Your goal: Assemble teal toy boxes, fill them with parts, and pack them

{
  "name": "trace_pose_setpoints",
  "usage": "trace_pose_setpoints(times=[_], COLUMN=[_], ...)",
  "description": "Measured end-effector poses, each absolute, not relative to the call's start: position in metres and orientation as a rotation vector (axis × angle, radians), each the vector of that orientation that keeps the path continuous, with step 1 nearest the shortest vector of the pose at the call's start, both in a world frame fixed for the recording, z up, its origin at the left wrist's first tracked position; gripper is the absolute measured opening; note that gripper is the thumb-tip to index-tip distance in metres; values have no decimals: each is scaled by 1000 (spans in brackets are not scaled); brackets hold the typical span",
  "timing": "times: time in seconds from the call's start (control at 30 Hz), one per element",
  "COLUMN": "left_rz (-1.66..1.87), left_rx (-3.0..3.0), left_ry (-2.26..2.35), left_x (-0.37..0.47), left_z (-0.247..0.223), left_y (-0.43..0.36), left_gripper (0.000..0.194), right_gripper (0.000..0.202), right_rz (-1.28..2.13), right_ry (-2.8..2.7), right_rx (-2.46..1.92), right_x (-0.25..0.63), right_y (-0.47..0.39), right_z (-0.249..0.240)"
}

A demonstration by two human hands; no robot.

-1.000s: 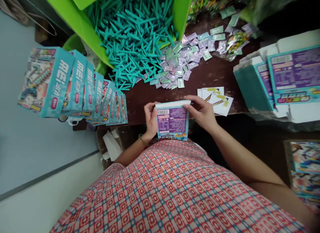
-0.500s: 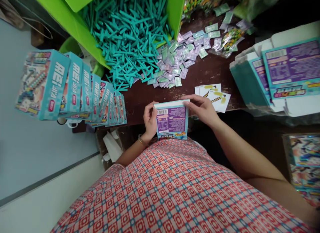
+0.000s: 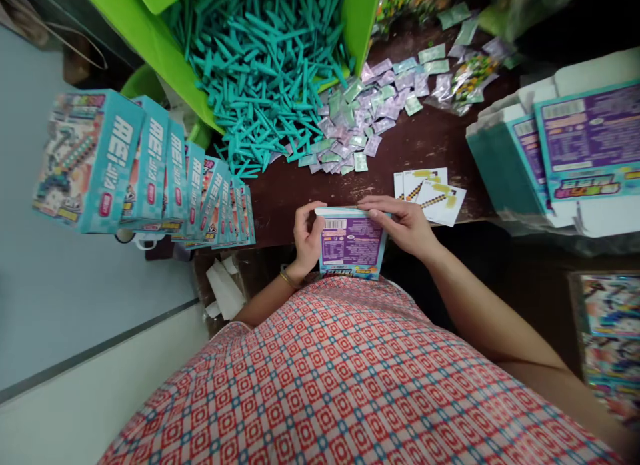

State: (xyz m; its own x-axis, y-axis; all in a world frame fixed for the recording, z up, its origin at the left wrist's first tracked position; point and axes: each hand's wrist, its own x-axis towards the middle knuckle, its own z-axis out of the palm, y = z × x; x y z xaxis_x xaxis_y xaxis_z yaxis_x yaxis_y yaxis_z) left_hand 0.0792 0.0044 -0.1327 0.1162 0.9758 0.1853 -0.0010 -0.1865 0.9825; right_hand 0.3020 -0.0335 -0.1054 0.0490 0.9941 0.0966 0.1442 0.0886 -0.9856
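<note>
A small cardboard box [image 3: 351, 244], teal with a purple printed back, is held upright against my body at the table's edge. My left hand [image 3: 309, 240] grips its left side, with the thumb on the printed face and the fingers behind. At the top right corner, my right hand [image 3: 403, 222] has its thumb on the near edge and its fingers lying over the top flap. The flap looks partly folded down. Just beyond my right hand lie several white cards [image 3: 435, 197] with a yellow and black pickaxe picture.
Finished-looking teal boxes [image 3: 113, 165] stand in a row at left. A green bin [image 3: 367, 32] spills teal sticks [image 3: 270, 85] onto the table, beside small purple and green sachets [image 3: 350, 125]. Flattened cartons [image 3: 585, 138] are stacked at right; glossy printed packs [image 3: 613, 318] lie lower down.
My right fingers have moved left over the box's top, and the flap that stood open is now pressed lower. The box tilts slightly. The whole view has shifted a little.
</note>
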Motion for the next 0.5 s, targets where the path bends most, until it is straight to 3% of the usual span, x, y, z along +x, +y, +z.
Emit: trace_pose_setpoints(times=[0.2,0.37,0.43,0.5], left_rz=[1248,1158,1179,1278], left_rx=[1519,1588,1594,1589], left_ry=[976,992,1014,1073], left_x=[73,65,61,56], left_z=[-132,-131,-127,-121], left_y=[13,17,21,30], left_gripper=[23,28,28,28], right_gripper=[26,25,40,67], right_rz=[957,981,972,981], right_ry=[-1299,-1425,-1428,-1382], right_rx=[-1301,-1272,-1283,-1294], right_x=[298,301,296,287], right_y=[-37,-33,-34,-37], right_z=[-115,-122,-126,-129])
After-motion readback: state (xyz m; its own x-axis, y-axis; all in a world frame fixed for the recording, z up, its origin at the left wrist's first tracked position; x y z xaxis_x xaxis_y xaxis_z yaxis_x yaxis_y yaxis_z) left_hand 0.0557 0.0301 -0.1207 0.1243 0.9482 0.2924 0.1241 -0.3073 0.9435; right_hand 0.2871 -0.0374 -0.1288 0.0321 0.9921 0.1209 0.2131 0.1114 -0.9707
